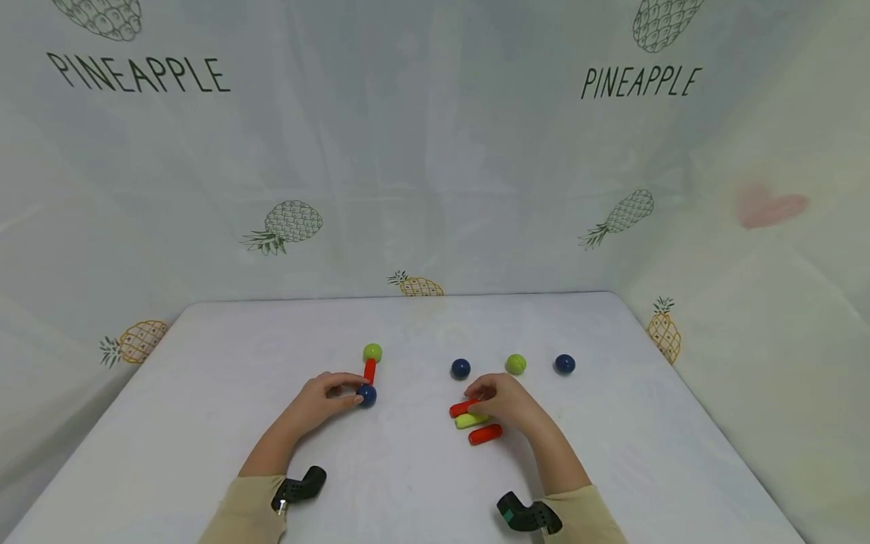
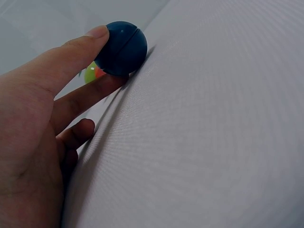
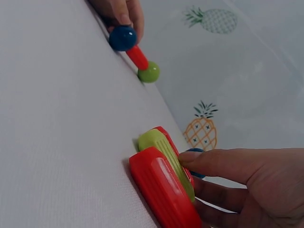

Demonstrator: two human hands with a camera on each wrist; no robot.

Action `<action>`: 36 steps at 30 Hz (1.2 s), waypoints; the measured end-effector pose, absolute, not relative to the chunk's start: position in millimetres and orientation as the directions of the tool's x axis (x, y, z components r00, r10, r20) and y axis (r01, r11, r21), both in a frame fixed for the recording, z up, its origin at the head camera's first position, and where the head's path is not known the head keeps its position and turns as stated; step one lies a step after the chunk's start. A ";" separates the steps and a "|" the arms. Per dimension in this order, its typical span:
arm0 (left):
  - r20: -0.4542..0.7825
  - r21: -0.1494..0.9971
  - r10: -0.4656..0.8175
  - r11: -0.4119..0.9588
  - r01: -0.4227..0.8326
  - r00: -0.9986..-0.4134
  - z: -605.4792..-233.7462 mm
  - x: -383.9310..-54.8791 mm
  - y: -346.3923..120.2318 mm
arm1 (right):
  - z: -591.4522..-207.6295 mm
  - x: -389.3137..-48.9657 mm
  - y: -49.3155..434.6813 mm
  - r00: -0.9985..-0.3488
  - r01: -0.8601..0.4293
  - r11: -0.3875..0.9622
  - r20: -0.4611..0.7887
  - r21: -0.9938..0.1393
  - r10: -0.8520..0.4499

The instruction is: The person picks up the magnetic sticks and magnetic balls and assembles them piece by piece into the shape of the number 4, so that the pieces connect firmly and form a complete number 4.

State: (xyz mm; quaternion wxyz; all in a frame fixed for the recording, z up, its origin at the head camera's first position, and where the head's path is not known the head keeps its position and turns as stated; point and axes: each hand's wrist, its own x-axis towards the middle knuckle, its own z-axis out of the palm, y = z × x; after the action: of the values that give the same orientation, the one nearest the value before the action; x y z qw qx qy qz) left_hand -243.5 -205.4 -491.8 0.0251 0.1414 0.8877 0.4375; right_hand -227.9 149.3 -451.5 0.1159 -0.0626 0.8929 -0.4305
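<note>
The left hand (image 1: 318,401) pinches a blue ball (image 1: 368,397). The right hand (image 1: 508,401) hides part of a red stick (image 1: 459,409); I can't tell if it grips.

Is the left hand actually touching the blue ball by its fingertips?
Touching. The left wrist view shows the left hand's thumb tip against the blue ball, with no gap between them.

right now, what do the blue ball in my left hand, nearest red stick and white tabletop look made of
Blue ball: smooth, perhaps plastic or painted metal; soft highlight, seam-like groove. Nearest red stick: probably glossy moulded plastic, from its bright streak and lengthwise ridges. White tabletop: seems matte woven cloth, as fine lines show.
</note>
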 end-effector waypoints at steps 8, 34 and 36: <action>0.068 0.782 0.258 0.586 0.212 -0.964 -491.9 -242.7 -206.1 | -452.4 -229.3 149.2 -0.965 -0.011 0.617 -0.152 -0.787 -0.212; 0.081 0.793 0.286 0.562 0.236 -0.955 -493.9 -245.3 -208.9 | -447.1 -228.9 141.9 -0.959 -0.029 0.620 -0.154 -0.784 -0.239; 0.079 0.793 0.286 0.563 0.235 -0.955 -494.1 -245.2 -208.5 | -446.3 -227.3 140.8 -0.957 -0.032 0.613 -0.154 -0.789 -0.247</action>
State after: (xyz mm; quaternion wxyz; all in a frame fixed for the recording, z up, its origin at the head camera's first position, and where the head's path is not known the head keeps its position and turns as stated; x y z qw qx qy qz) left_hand -245.2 -208.5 -494.1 0.0292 0.1474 0.8835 0.4437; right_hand -227.3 140.8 -446.3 0.1247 -0.0784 0.8893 -0.4329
